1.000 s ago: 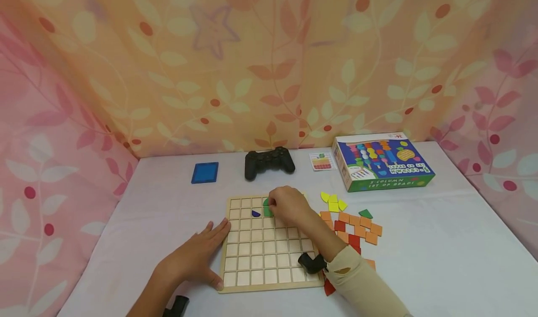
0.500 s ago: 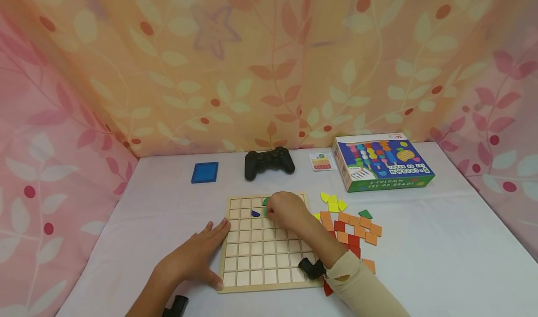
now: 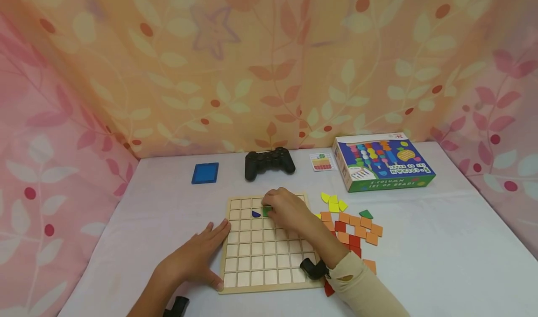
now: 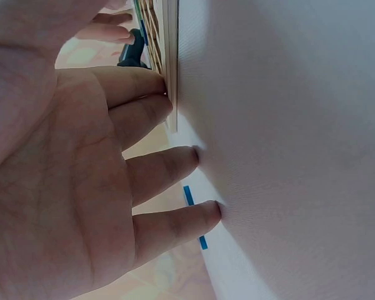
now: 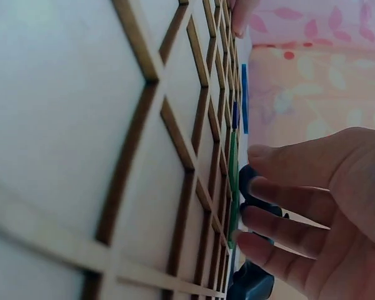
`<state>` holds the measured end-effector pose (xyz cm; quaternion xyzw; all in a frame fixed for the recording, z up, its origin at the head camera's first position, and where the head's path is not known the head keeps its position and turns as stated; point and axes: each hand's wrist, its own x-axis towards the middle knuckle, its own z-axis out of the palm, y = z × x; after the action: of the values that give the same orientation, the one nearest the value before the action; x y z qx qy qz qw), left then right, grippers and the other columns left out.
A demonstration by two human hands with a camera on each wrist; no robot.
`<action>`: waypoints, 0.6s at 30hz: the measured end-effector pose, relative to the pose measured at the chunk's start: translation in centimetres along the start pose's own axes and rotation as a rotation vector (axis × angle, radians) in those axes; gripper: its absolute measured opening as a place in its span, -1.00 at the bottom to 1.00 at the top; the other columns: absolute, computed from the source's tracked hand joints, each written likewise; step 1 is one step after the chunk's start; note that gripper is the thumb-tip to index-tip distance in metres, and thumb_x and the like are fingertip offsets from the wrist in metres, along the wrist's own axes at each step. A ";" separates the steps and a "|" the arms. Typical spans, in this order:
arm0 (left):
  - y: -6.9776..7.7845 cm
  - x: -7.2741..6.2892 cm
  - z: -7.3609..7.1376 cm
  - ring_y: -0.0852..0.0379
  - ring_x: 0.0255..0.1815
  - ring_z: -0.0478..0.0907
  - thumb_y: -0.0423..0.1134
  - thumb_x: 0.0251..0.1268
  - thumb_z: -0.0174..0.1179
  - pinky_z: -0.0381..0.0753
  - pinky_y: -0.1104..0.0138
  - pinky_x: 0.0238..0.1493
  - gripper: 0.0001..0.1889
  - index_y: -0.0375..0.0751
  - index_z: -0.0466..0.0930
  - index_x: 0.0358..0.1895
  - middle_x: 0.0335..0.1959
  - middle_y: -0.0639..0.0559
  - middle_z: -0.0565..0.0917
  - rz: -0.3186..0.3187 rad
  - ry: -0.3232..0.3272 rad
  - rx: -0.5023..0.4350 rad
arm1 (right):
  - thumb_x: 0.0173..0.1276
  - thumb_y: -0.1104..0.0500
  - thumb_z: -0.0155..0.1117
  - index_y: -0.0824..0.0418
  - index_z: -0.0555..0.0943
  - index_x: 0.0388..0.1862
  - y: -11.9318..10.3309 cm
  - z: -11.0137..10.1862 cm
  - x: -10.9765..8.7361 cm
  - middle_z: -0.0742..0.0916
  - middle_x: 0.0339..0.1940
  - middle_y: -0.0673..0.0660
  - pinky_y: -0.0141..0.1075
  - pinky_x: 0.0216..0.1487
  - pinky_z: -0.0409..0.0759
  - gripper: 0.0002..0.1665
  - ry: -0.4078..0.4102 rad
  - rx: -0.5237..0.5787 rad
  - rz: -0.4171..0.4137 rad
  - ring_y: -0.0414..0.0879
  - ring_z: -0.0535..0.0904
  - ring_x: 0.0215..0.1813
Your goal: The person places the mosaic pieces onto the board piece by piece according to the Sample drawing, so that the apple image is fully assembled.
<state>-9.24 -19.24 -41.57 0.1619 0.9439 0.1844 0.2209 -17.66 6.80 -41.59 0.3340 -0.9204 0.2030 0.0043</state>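
A wooden grid board lies on the white table. My left hand rests along its left edge, fingers spread; in the left wrist view two fingertips touch the board's side and the others reach the cloth. My right hand is over the board's far rows, its fingertips at the green pieces, which it partly hides. The right wrist view has the thumb apart from the fingers, the fingertips close to the green pieces, and nothing visibly pinched. Left of them, a small dark blue piece lies in a cell.
Orange pieces, red pieces, yellow pieces and a green piece lie right of the board. Behind are a blue tray, a game controller, a picture card and a toy box.
The right hand has shifted slightly over the green pieces; its fingers now cover the farther one and the nearer one shows between them. The left hand has not moved.
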 end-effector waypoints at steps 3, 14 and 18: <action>-0.1 0.1 0.0 -0.21 0.60 -0.09 0.17 -0.59 0.69 0.05 -0.26 0.43 0.45 -0.11 0.09 0.60 0.62 0.00 0.05 0.001 0.000 0.005 | 0.28 0.35 0.41 0.19 0.74 -0.06 0.0 -0.1 -0.1 0.77 -0.16 0.03 -0.24 -0.10 0.60 -0.75 -0.053 0.001 0.014 -0.06 0.57 -0.13; -0.2 0.1 0.0 -0.22 0.60 -0.09 0.16 -0.60 0.70 0.05 -0.27 0.43 0.45 -0.13 0.10 0.60 0.62 -0.02 0.05 0.005 0.003 0.000 | 0.35 0.36 0.31 0.17 0.73 0.00 0.9 -1.2 -1.8 0.78 -0.17 0.03 -0.15 -0.05 0.63 -0.72 -0.055 0.089 0.052 -0.04 0.64 -0.11; -0.2 0.1 0.0 -0.22 0.60 -0.09 0.16 -0.59 0.70 0.04 -0.27 0.43 0.44 -0.13 0.10 0.60 0.62 -0.02 0.05 0.008 0.003 -0.011 | 0.38 0.30 0.32 0.21 0.74 0.01 2.5 -2.5 -3.4 0.77 -0.11 0.07 -0.05 0.10 0.61 -0.76 -0.056 0.106 0.150 -0.01 0.66 -0.04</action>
<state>-9.35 -19.37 -41.71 0.1641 0.9426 0.1905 0.2197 -16.84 11.57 -40.71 0.2693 -0.9306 0.2417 -0.0544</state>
